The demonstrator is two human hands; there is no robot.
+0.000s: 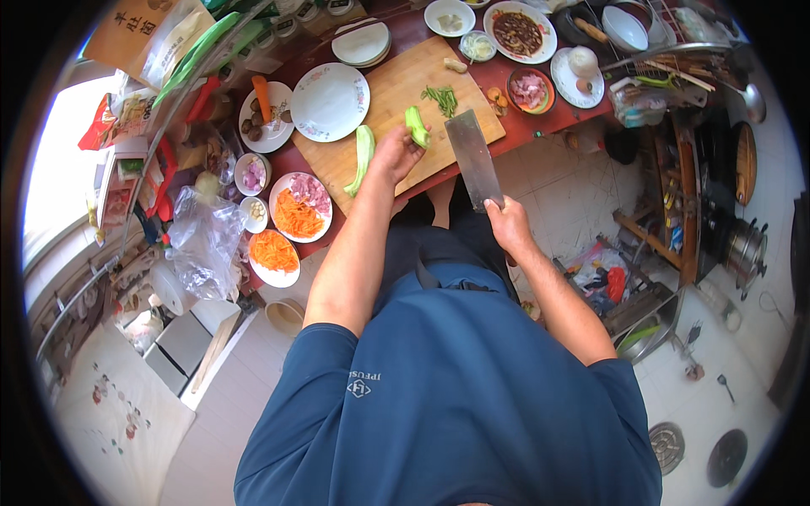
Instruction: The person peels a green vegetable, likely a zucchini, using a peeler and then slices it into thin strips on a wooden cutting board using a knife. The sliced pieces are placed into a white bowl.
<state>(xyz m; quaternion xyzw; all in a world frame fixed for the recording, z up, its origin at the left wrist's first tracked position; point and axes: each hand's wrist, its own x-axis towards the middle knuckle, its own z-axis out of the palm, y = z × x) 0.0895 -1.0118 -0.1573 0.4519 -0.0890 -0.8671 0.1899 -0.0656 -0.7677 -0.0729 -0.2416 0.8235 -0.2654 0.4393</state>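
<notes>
My left hand (398,155) holds a short piece of pale green vegetable (417,127) above the wooden cutting board (392,79). Just left of that hand, a longer peeled green piece (362,158) lies across the board. In my right hand (509,222) is the handle end of a cleaver (474,158), its broad blade pointing away from me over the board's right edge. A small pile of cut green strips (441,100) rests on the board between the blade and the held piece. Farther back on the board lies a piece that looks like ginger root (455,65).
Left of the board stand an empty floral plate (330,101), a plate of shredded carrot (274,258) and a plate of carrot and sliced meat (326,221). A bowl of dark sauce (548,38) and a bowl of meat (552,100) stand right of it on the red table (506,136).
</notes>
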